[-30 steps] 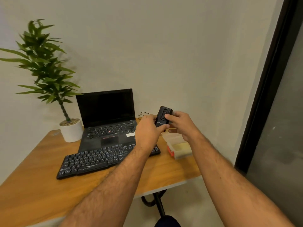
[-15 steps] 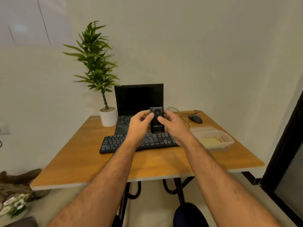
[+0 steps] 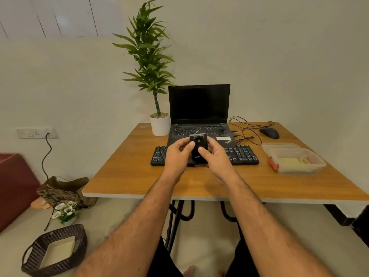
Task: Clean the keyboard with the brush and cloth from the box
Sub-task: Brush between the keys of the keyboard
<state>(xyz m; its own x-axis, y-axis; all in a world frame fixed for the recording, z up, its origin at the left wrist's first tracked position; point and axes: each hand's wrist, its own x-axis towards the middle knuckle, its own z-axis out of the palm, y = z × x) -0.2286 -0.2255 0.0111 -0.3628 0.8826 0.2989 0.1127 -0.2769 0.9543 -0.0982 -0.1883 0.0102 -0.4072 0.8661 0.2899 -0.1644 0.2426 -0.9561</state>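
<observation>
Both forearms reached forward from the bottom edge, converging over the near half of the table [image 3: 127, 176]. The left hand [image 3: 176, 156] and right hand [image 3: 214, 158] met at a small black device [image 3: 198, 149] held upright above the keyboard [image 3: 241, 154]. The left hand's fingers curled round the device's left side, with the thumb pressed on its front face. The right hand's fingers wrapped its right side, and that thumb lay across the lower front. So both hands were clamped on the device, wrists level, palms turned toward each other.

The keyboard lay flat on the table beneath the hands, its middle hidden by them, with only its left and right ends showing. At 3 o'clock from the keyboard, well apart, stood the clear box [image 3: 295, 160] with a red latch, open, its lid [image 3: 279, 145] lying just behind it. Pale yellow contents lay inside; whether those were the cloth or the brush could not be told.

At 12 o'clock from the keyboard, touching its far edge, sat an open laptop [image 3: 199, 102] with a dark screen. A potted plant [image 3: 153, 62] stood at the laptop's 9 o'clock. A mouse [image 3: 269, 132] and loose cable [image 3: 245, 128] lay at the laptop's 3 o'clock.
</observation>
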